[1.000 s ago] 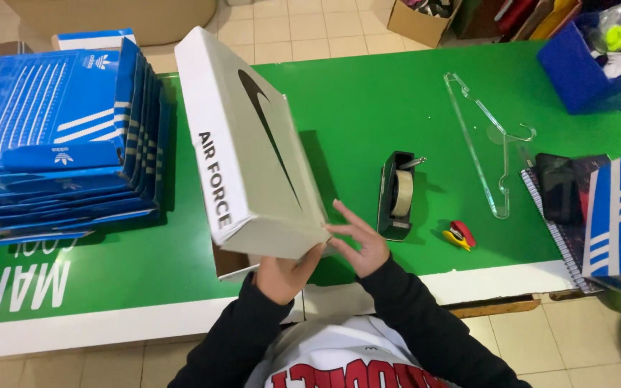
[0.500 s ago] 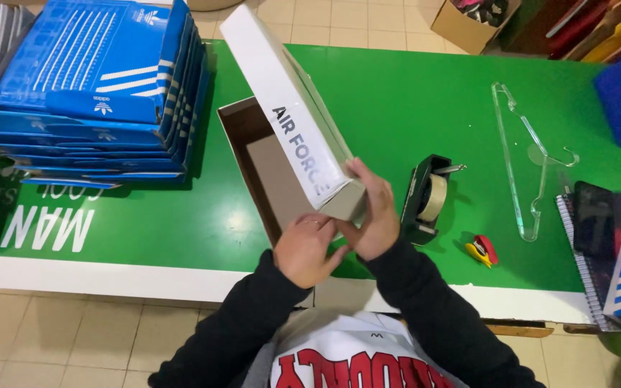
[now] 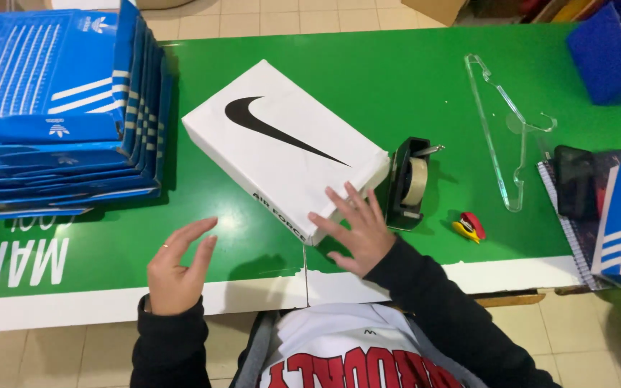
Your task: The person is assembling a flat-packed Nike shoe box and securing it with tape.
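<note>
A white shoe box (image 3: 282, 147) with a black curved mark on its lid lies closed on the green table (image 3: 368, 72), set at an angle. My right hand (image 3: 353, 230) rests with spread fingers against the box's near right corner. My left hand (image 3: 176, 269) hovers open above the table's near edge, left of the box and apart from it, holding nothing. Both sleeves are black.
A stack of flattened blue boxes with white stripes (image 3: 59, 108) fills the left end. A black tape dispenser (image 3: 410, 183) stands just right of the white box. Further right lie a small red and yellow object (image 3: 470, 225), a clear hanger (image 3: 508, 133), a phone (image 3: 575, 182) and a notebook.
The lid, tilted up over the open box before, has come down and the box is now closed. My left hand has let go and moved left; my right hand stays at the corner.
</note>
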